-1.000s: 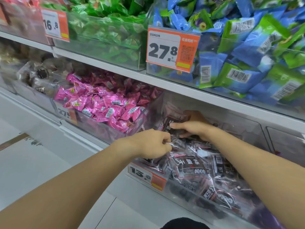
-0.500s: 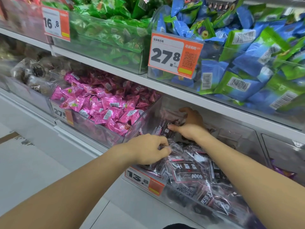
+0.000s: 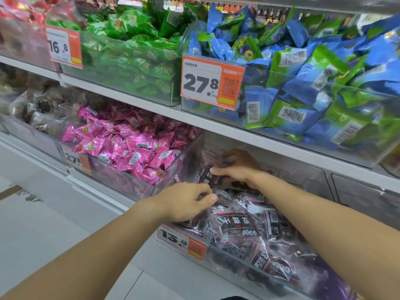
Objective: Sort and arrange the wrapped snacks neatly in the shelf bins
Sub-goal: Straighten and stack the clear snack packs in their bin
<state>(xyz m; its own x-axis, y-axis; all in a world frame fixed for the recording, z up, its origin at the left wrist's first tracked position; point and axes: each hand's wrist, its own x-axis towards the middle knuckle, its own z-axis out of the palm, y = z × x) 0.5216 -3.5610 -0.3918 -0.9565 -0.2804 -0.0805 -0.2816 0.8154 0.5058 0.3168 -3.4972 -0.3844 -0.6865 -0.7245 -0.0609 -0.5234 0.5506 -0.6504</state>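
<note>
Grip: left hand [image 3: 186,201], lower centre of the frame, fingers curled down, pinching the clear wrapper edge of one dark snack packet at the front of the pile. Right hand [image 3: 239,169], just above and to the right, reaching deeper into the same bin, thumb stretched over an upright dark packet [image 3: 206,177] and fingers curled behind it, holding it against the left bin wall.

Left to right:
- Upper left: price tag "16.8" [image 3: 64,47] on a clear bin of green-wrapped snacks [image 3: 129,48].
- Middle left: bin of clear-wrapped brownish snacks [image 3: 41,109], blurred.
- Centre left: pink-wrapped snacks [image 3: 129,144] heaped in a clear bin with a tag "27.8" [image 3: 74,158].
- Upper centre: large tag "27.8" [image 3: 213,83] on the bin of blue-and-green packets [image 3: 324,83], upper right.
- Lower centre to lower right: clear bin [image 3: 337,187] holding the dark packets [image 3: 249,228], loosely piled, tag "13.8" [image 3: 181,242] on its front.

Change from half a second ago: right hand sits further back under the shelf, its packet more upright; left hand in much the same place on the front of the pile.
</note>
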